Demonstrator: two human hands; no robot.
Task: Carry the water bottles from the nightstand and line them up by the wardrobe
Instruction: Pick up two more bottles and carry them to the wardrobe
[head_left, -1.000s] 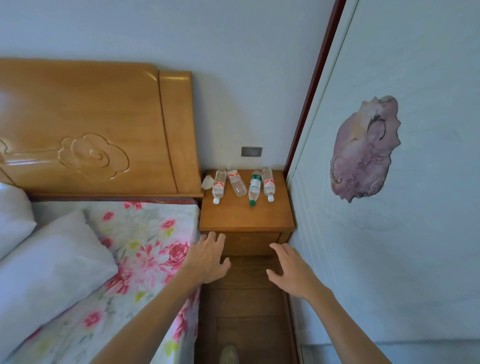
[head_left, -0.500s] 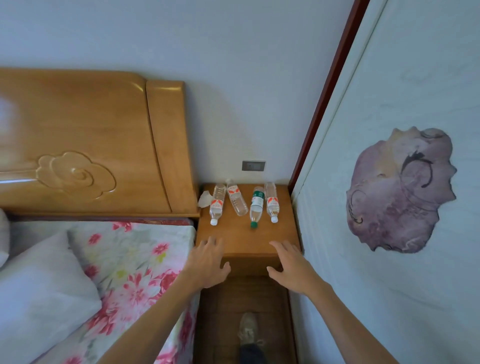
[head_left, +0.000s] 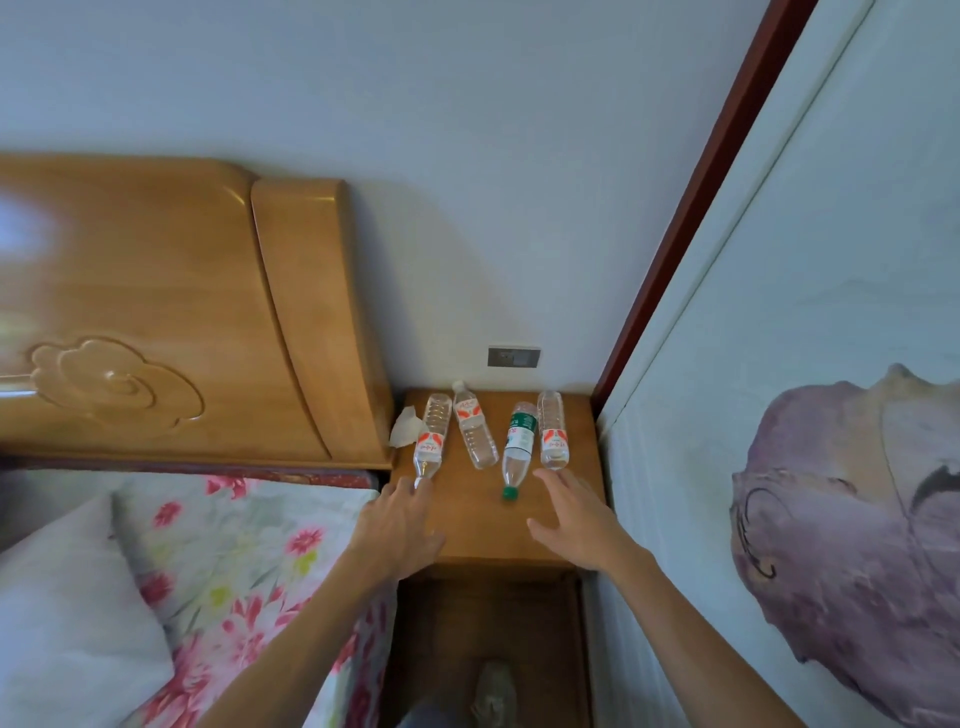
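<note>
Several clear water bottles lie on their sides on the wooden nightstand (head_left: 467, 525). From left: a red-labelled bottle (head_left: 430, 441), a second red-labelled bottle (head_left: 474, 427), a green-labelled bottle with a green cap (head_left: 518, 448), and a red-labelled bottle (head_left: 552, 431) nearest the wardrobe. My left hand (head_left: 397, 530) reaches over the nightstand's left front, fingers straight, fingertips at the leftmost bottle's cap end. My right hand (head_left: 574, 514) is spread open, its fingertips just short of the rightmost bottle's near end. Neither hand holds anything.
A wooden headboard (head_left: 156, 322) and a bed with floral sheet (head_left: 234, 561) lie to the left. The wardrobe door (head_left: 779, 415) with a purple motif fills the right. A crumpled tissue (head_left: 404, 427) sits at the nightstand's left edge. A wall socket (head_left: 514, 357) is above.
I have moved closer to the nightstand. Both hands went forward from its front edge to over its top, reaching the near ends of the outer bottles.
</note>
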